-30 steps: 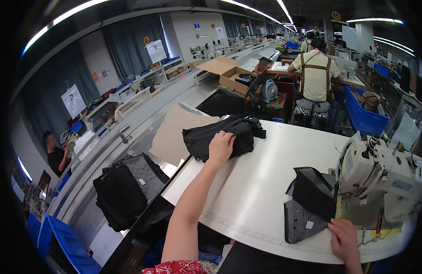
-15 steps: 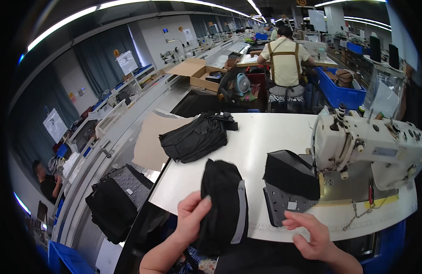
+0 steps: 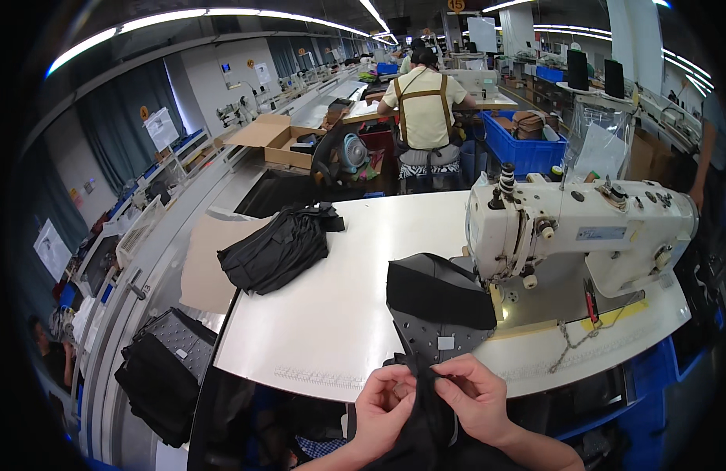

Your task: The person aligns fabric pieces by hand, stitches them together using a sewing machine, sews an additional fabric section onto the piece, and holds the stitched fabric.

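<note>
at the far left, a folded black stack is laid beside the table, with a dotted grey panel exposed at its upper side. a beige sheet is partly covered by a crumpled black bundle, which is rested on the white tabletop. at the near edge, the thumb and fingers of the left hand are pinched together on a black fabric piece, which is held between both hands. behind it, a black-and-grey panel is spread flat; whether the two are touching cannot be told. the same piece is gripped from the right by the closed fingertips of the right hand. farther right, a red-handled tool is seen beneath the arm of a white sewing machine.
</note>
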Tool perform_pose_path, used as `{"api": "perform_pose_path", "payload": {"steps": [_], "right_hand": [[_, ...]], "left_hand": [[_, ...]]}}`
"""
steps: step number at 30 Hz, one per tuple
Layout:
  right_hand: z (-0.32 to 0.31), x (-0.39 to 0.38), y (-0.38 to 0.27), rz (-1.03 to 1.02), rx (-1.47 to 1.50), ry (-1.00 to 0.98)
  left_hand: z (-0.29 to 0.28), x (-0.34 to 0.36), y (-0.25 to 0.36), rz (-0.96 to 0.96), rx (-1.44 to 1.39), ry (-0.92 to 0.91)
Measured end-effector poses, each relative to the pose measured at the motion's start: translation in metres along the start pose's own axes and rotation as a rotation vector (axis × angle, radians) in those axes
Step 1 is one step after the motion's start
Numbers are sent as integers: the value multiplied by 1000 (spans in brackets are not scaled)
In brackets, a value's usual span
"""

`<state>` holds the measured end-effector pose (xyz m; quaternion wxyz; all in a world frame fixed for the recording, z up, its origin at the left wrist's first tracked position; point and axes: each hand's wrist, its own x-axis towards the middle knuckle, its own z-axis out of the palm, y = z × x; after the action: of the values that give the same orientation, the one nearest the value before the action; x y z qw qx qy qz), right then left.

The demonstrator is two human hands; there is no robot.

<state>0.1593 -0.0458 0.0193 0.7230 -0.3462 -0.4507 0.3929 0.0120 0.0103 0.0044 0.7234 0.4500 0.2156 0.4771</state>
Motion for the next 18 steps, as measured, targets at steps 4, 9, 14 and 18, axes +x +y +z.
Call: {"api": "perform_pose_path", "payload": {"steps": [4,9,14,18], "right_hand": [[-5,-4,2,-31,-47,-11],[-10,-9,3,-32,-81,-24],[-25,-7,-10,4,-87,46],[-39,-6,-15,33,-73,31]], "left_hand": [[16,-1,10,101,58,-57],[15,5,3,346,508,-74],[9,1,7,288,330,-94],[6,4,21,176,379,-167]]}}
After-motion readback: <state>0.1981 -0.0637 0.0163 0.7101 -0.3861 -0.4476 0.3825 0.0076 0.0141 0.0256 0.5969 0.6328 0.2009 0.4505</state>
